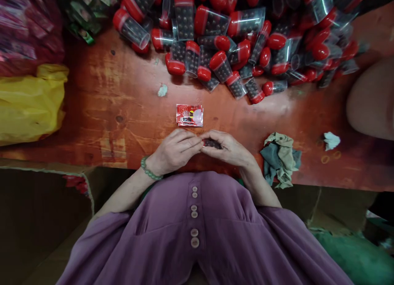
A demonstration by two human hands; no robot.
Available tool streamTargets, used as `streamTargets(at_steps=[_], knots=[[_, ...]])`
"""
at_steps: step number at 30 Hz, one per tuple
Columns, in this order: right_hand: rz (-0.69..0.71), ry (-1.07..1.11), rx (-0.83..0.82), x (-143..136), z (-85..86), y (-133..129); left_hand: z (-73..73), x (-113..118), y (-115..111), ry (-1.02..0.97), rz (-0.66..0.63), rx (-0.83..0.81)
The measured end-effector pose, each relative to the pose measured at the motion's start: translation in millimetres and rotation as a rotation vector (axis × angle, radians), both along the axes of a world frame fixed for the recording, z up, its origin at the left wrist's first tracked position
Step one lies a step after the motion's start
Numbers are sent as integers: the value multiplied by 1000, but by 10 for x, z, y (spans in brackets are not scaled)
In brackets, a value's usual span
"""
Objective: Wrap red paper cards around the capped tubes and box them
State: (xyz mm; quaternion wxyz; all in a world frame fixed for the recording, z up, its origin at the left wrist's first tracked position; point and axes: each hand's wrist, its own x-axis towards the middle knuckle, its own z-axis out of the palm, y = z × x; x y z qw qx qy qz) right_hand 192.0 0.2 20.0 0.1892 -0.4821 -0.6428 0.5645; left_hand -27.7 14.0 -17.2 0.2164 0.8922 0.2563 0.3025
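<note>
Near the table's front edge, my right hand (226, 147) is closed around a small tube of dark beads (212, 143). My left hand (177, 150), with a green bead bracelet (150, 169) at its wrist, has its fingers pressed together at the tube's left end, where a bit of red shows. The left fingertips touch the right ones and hide part of that end. Just beyond both hands lie small red printed cards (189, 115), stacked flat on the table.
A heap of red-capped clear tubes (212, 22) covers the far side of the wooden table (138, 92). At left lie a yellow bag (29, 108) and pink packets (29, 30). Crumpled cloths (280, 157) and rubber bands (331, 157) are at right.
</note>
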Motion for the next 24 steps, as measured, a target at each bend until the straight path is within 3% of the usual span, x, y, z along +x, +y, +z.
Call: streamTargets(at_steps=[2,4,7,11,13,20,24], knots=[[-73,6,50,-52,-21,-29,54,-31,-26,-2,136,-15],[-163,-17,165,-109,-44,-58,120,-49,-105,-71,369,-103],[-234,-42,400,-191,-78,-76,195,-37,-275,-373,615,-444],[-174,-14,636,-292,-123,-66,253,32,-375,-764,468,-1126],[-139,-39,672,-343,-146,-61,280,74,-344,-878,436,-1348],[-152,8,648,-476,-164,-68,291,181,-221,-1082,609,-1517],[-279,86,443,-519,-173,-111,265,225,-220,-1123,652,-1546]])
